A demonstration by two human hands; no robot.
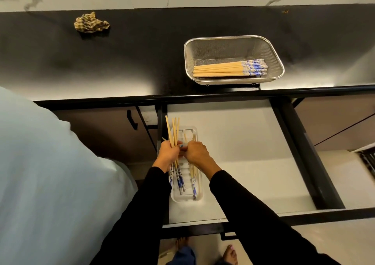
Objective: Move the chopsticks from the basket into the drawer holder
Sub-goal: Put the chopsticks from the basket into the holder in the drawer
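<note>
Your left hand (169, 155) is over the open drawer (233, 143), fingers (178, 145) clamped around a bundle of chopsticks (173, 131). Plain wooden tips fan upward and away from you; blue-and-white patterned ends hang below your wrist, over the holder.

Your right hand (197, 153) sits just beside the left, touching it at the fingertips. Its fingers are curled together, pinched at the bundle; whether they actually grip a stick, cannot tell.

The clear plastic holder (187, 198) lies at the left side of the drawer's white floor, long axis running away from you. A few chopsticks already lie in it (194, 185), patterned ends toward you.

Up on the black bench (132, 61), the steel mesh basket (233, 43) stands near the front edge, to the right. A neat row of chopsticks remains in it (229, 68), lying flat, patterned ends pointing right.

A crumpled checked cloth (91, 23) lies far left on the bench, well apart from the basket.
</note>
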